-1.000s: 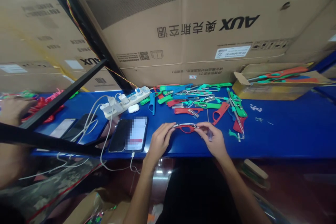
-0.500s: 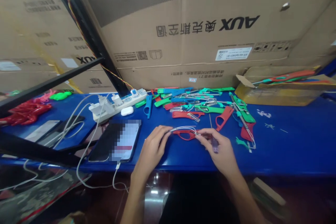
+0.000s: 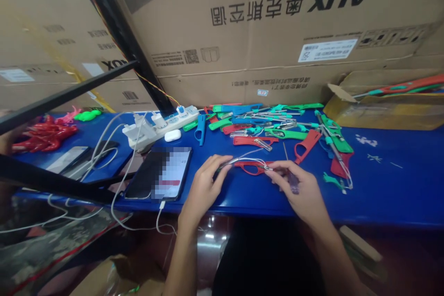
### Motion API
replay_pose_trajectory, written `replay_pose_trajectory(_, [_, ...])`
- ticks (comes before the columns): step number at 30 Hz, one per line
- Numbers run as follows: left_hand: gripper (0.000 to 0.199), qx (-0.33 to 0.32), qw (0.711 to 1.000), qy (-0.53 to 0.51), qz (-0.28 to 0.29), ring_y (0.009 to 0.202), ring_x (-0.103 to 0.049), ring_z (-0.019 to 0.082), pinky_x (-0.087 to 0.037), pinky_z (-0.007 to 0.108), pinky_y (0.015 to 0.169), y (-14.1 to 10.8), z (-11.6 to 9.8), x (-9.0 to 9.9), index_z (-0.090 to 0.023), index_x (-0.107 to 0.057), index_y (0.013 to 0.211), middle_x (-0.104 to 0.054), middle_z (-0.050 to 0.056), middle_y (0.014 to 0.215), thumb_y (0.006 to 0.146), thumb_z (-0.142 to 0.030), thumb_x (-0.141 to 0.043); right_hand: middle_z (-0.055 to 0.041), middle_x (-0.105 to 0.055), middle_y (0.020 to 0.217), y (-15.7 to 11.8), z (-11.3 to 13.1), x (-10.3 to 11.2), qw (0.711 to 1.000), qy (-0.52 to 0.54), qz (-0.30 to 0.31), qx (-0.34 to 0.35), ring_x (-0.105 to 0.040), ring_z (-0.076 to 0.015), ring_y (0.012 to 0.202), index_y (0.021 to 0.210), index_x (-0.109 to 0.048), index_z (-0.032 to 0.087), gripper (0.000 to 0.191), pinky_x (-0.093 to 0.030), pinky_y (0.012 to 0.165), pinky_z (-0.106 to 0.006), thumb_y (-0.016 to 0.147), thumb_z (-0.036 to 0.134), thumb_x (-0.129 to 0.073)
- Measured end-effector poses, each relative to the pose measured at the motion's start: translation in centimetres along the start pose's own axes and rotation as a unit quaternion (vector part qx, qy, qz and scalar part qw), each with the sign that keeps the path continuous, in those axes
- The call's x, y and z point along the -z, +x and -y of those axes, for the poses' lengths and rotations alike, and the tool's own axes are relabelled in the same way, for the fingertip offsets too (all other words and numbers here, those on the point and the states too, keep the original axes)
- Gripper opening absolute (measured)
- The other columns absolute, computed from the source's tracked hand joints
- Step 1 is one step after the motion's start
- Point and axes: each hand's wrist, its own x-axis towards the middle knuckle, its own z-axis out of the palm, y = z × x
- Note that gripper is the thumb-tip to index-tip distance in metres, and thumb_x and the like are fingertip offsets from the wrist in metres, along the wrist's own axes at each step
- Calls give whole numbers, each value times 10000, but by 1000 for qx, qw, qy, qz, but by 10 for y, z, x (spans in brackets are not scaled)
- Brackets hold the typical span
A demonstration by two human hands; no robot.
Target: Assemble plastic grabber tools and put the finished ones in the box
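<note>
My left hand [image 3: 210, 182] is closed in a pinch on one end of a thin metal tube [image 3: 236, 161] with white wires. My right hand [image 3: 294, 182] pinches the wires' other end, and a purple see-through piece [image 3: 293, 183] shows under its fingers. The wires [image 3: 258, 160] bow between both hands. Just behind them is a red lighter shell [image 3: 250, 169] with a trigger loop; whether a hand touches it I cannot tell. Farther back lies a pile of red, green and blue lighter shells [image 3: 255, 136] with metal tubes.
An open carton [image 3: 385, 111] holding lighters stands at the back right. To the left are a phone [image 3: 173, 173] on a cable, a white earbud case [image 3: 172, 136] and a power strip [image 3: 138, 141]. A black metal frame [image 3: 52, 189] crosses the left side; red plastic pieces [image 3: 48, 134] lie beyond it.
The camera view has shifted, so the table things sit higher and mostly farther right. Both hands keep their pinching pose around the wired tube. Part of another person shows at the left edge.
</note>
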Motion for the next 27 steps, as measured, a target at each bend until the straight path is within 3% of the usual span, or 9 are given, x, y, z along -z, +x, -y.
replay_pose_trajectory(12, [178, -31, 999, 34, 17, 1022, -633, 226, -486, 398, 963, 3, 5, 0, -228, -673, 1122, -716, 56, 1073, 983, -311, -599, -40, -741, 845, 1, -1, 0, 1000, -18, -11, -2, -690, -188, 724, 933, -712, 222, 240, -551, 662, -296, 900, 455, -665])
replay_pose_trajectory(19, [138, -37, 996, 72, 37, 1030, -592, 231, -479, 381, 917, 5, 7, -1, -230, -663, 1092, -687, 48, 1068, 973, -211, -596, -44, -749, 898, 4, -7, -3, 987, -142, -9, 72, -685, -201, 771, 970, -711, 240, 193, -521, 710, -319, 945, 406, -616])
replay_pose_trajectory(24, [165, -37, 987, 123, 101, 1033, -596, 235, -449, 407, 958, 12, 7, 1, -228, -647, 1128, -665, 51, 1091, 1010, -227, -532, -42, -732, 870, 9, -8, 2, 964, -225, 28, 143, -642, -210, 791, 964, -714, 244, 176, -492, 708, -328, 974, 360, -582])
replay_pose_trajectory(27, [184, -45, 983, 136, 111, 1053, -591, 243, -460, 401, 946, 21, 4, 3, -230, -639, 1154, -657, 54, 1104, 1011, -224, -522, -56, -726, 882, 16, -10, 10, 956, -233, 60, 166, -620, -227, 817, 972, -708, 240, 183, -492, 735, -351, 984, 350, -562])
